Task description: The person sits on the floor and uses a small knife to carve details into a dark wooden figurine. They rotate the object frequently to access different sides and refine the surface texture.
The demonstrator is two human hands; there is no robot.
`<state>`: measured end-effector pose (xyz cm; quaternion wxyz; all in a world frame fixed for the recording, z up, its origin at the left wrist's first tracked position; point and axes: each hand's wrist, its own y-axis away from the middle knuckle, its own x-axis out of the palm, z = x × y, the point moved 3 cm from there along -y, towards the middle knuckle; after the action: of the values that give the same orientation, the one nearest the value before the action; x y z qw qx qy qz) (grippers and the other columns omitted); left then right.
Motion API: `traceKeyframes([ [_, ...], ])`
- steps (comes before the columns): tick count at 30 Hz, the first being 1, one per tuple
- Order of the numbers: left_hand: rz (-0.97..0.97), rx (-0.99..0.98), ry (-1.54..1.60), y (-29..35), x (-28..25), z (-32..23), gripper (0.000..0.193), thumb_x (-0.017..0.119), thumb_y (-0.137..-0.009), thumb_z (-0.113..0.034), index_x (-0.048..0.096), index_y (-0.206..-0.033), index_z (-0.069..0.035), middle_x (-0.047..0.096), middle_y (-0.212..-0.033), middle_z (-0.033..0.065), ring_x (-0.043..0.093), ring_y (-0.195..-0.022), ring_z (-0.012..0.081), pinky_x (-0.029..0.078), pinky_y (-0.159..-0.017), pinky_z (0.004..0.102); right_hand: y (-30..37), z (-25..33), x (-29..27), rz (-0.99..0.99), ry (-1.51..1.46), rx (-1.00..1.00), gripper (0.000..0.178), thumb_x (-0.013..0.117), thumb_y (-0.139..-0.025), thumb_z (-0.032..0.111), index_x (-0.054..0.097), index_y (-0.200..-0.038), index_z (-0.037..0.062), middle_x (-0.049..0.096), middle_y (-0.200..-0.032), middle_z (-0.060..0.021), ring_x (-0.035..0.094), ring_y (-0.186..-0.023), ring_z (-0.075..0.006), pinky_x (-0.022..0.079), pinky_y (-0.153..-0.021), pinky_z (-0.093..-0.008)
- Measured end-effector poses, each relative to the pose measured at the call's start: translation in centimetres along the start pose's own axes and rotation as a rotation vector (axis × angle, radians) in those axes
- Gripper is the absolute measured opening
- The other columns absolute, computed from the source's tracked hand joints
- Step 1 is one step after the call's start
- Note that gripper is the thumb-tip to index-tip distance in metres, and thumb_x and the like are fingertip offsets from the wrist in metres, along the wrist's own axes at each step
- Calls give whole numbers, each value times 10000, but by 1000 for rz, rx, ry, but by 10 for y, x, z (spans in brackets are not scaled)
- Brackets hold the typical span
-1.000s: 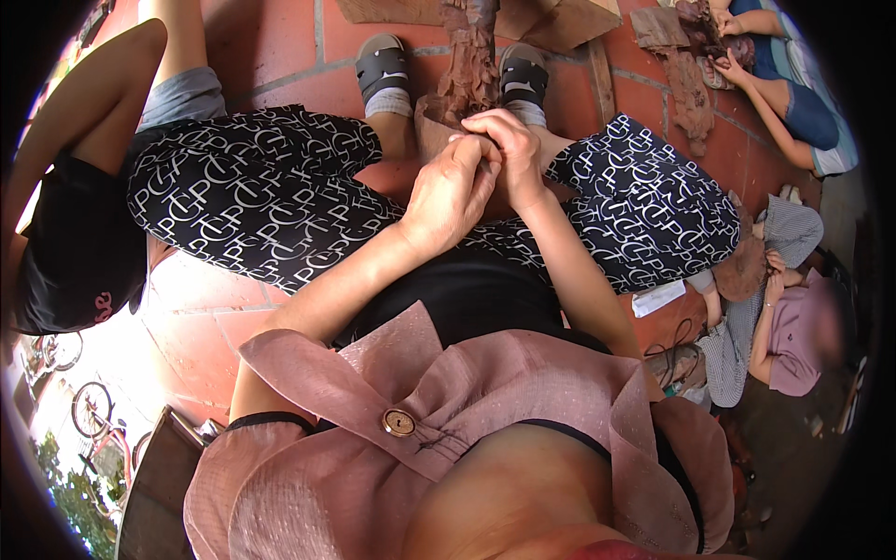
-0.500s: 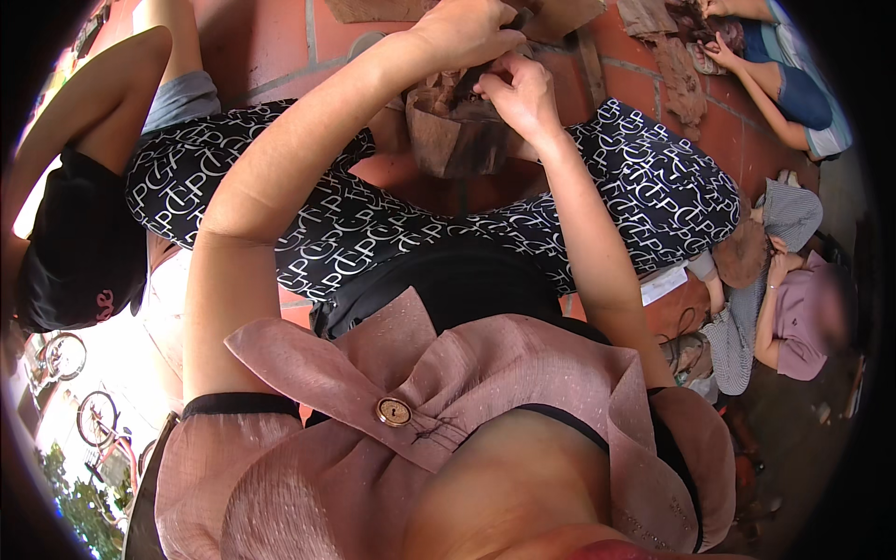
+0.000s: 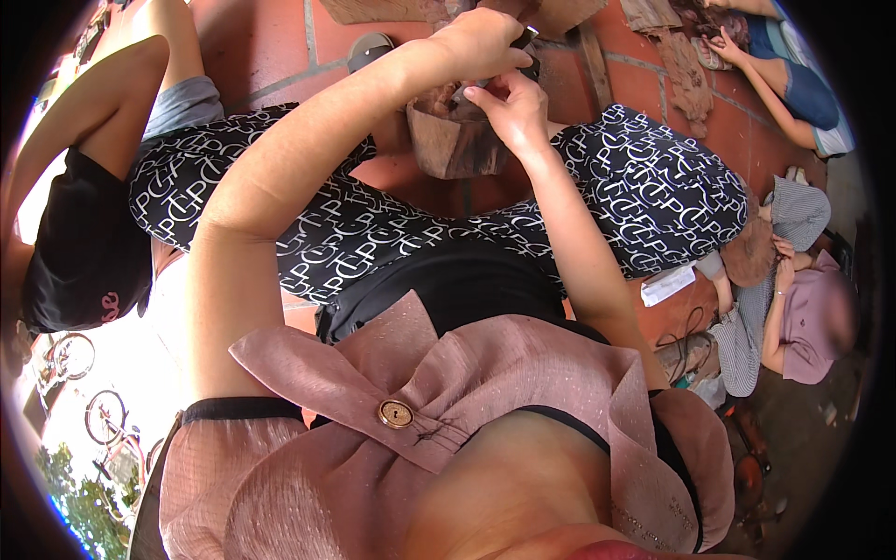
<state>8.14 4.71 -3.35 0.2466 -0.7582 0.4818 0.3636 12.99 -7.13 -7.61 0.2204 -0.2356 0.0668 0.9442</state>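
Above a pot-shaped wooden base (image 3: 446, 143), both hands (image 3: 519, 112) sit close together

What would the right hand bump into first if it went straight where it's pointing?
Probably the left hand, which sits just past the right hand in the picture. Depth is unclear, so the brown wood behind them might come first.

The left hand (image 3: 478, 42) reached over a carved wooden piece (image 3: 455, 140), its fingers bent; what they met was too small to tell. The right hand (image 3: 516, 105) was just below it, curled near the wood's broad base. That base showed between patterned black trouser legs (image 3: 644, 191). A person in a mauve shirt (image 3: 810, 313) was well apart, to the right.
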Motion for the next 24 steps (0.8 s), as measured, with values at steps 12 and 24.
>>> traceKeyframes([
  [12, 78, -21, 21, 18, -12, -11, 345, 643, -802, -299, 646, -870, 40, 637, -779, 242, 633, -768, 387, 506, -722, 429, 7, -3, 17, -137, 22, -146, 240, 731, -708, 50, 603, -907, 11, 586, -838, -111, 605, -720, -248, 497, -653, -353],
  [24, 136, -112, 91, 25, -31, -12, 343, 600, -810, -300, 655, -895, 28, 648, -850, 233, 631, -841, 377, 496, -788, 424, 6, 14, 5, -49, 37, -173, 227, 750, -678, 59, 598, -845, 33, 568, -818, -88, 569, -751, -239, 479, -701, -350],
])
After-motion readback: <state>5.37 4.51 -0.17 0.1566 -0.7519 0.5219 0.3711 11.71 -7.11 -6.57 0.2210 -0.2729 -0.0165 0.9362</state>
